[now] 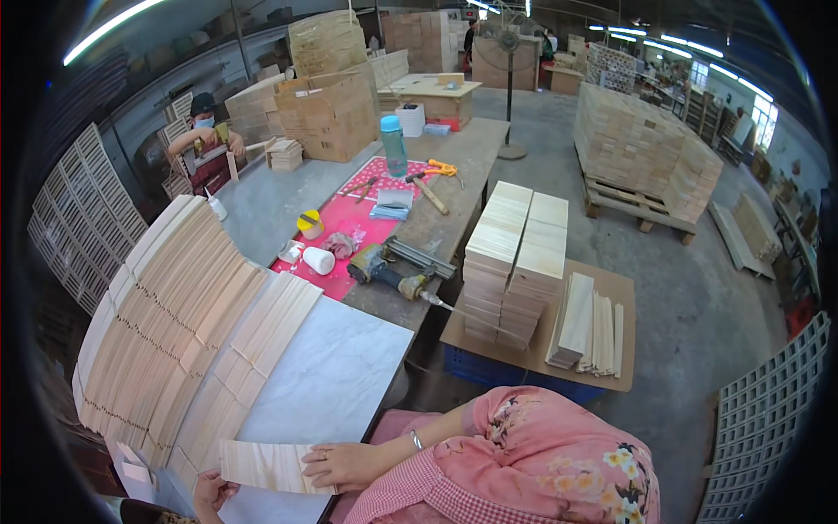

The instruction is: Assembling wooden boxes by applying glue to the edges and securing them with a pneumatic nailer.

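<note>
A thin, pale wooden board lies crosswise at the near end of the white marble-patterned tabletop. My left hand pinches its left end between thumb and fingers. Over the right end, my right hand grips it with the fingers bent across the upper face. Just beyond the board, long rows of stacked thin wooden slats curve away along the left of the table. A shorter row of slats runs beside them, next to the bare white surface.
A nail gun with an air hose rests on the bench by a white bottle, a yellow-lidded jar and a hammer. Stacked boards stand on cardboard at right. Across the table, a masked person works.
</note>
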Demonstrator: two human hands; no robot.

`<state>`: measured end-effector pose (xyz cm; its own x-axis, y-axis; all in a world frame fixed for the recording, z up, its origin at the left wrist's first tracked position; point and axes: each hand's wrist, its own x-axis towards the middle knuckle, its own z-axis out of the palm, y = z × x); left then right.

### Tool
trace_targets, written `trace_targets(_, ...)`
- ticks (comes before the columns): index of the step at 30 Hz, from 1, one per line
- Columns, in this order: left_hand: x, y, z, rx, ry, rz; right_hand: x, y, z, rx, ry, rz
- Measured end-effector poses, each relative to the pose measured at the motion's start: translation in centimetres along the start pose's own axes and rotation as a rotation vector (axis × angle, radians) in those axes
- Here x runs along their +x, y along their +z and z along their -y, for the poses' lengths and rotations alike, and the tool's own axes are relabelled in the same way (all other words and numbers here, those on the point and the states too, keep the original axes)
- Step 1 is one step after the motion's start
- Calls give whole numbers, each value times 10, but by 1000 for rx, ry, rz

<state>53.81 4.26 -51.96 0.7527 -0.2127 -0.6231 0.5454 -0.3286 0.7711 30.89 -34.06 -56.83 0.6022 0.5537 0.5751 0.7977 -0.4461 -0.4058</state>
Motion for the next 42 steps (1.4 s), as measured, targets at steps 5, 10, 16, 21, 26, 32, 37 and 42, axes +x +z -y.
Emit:
trace_targets(5,21,-22,-1,72,18,127,1,-4,3,24,19,23)
trace_targets(10,28,-19,-21,219,21,230,-1,1,-1,29,34,47)
trace_targets(16,32,8,-70,314,-495,214,-3,17,-11,-20,-3,13)
trace_targets(21,37,1,-30,337,-18,198,-4,10,-12,0,35,50)
trace_targets(26,22,-16,7,401,176,181,-9,32,-10,-31,-124,-113)
trace_targets(32,82,-69,56,829,535,77,21,-42,18,-47,-12,-133)
trace_targets(37,-10,50,31,722,567,-480,16,-38,16,-104,113,111)
trace_targets(42,-86,166,125,447,978,-1295,18,-35,22,-62,71,140)
